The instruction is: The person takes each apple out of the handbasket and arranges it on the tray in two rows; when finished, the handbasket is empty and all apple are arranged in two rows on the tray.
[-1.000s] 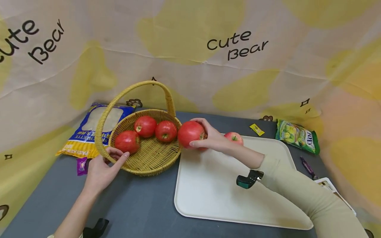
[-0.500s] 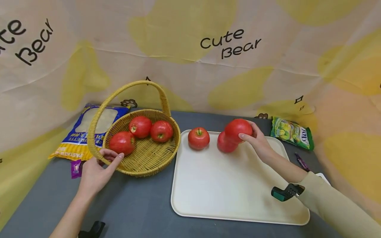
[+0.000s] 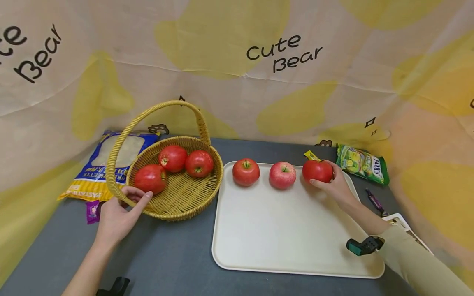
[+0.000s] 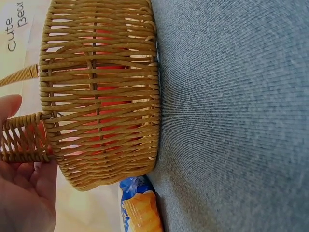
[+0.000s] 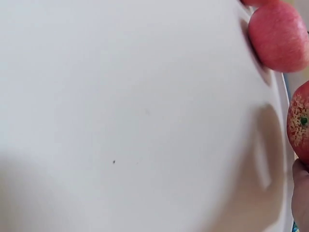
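Note:
My right hand (image 3: 338, 187) grips a red apple (image 3: 317, 171) over the back right part of the cream tray (image 3: 296, 238). In the right wrist view this apple (image 5: 300, 123) shows its speckled end, and a shadow lies below it on the tray. Left of it on the tray sit a pinkish apple (image 3: 282, 175) and a red apple (image 3: 246, 172), in a row along the back. My left hand (image 3: 118, 213) holds the base of the handle of a yellow wicker basket (image 3: 185, 201). Inside the basket are three red apples (image 3: 149, 179). The left wrist view shows fingers around the handle base (image 4: 24, 137).
A blue and yellow pasta bag (image 3: 107, 164) lies behind the basket at left, with a purple packet (image 3: 93, 211) near it. At back right are a yellow sweet (image 3: 311, 155), a green bag (image 3: 363, 164), a purple stick (image 3: 375, 201) and a white-edged item (image 3: 401, 224).
My right hand has carried its apple from beside the basket rightward, past the two apples on the tray, and lowered it at the back right. My left hand stays on the basket.

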Motion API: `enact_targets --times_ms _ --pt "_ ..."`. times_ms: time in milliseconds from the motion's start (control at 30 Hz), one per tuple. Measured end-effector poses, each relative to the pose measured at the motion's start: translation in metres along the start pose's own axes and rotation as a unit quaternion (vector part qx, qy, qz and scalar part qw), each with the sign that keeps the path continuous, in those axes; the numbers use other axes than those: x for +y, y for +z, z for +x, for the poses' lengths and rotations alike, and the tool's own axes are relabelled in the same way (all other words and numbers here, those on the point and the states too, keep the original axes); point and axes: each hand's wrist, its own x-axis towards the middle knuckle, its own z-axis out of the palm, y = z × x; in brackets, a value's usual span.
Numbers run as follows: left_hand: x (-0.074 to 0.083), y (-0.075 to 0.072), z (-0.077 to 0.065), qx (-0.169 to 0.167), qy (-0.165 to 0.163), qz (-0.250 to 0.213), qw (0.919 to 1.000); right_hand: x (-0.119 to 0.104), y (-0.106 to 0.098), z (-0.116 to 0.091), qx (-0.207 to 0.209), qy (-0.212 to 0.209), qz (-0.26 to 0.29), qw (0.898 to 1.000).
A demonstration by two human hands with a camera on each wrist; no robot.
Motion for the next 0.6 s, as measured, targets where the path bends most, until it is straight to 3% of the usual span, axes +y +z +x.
enact_targets --times_ms 333,600 --pt "-0.001 0.0 -0.001 -0.002 0.0 -0.004 1.0 0.023 0.004 0.0 0.014 -0.076 -0.041 0.996" --pt "-0.002 0.0 0.0 -0.001 -0.001 -0.005 1.0 0.034 0.009 -0.002 0.011 -0.098 -0.054 0.994"
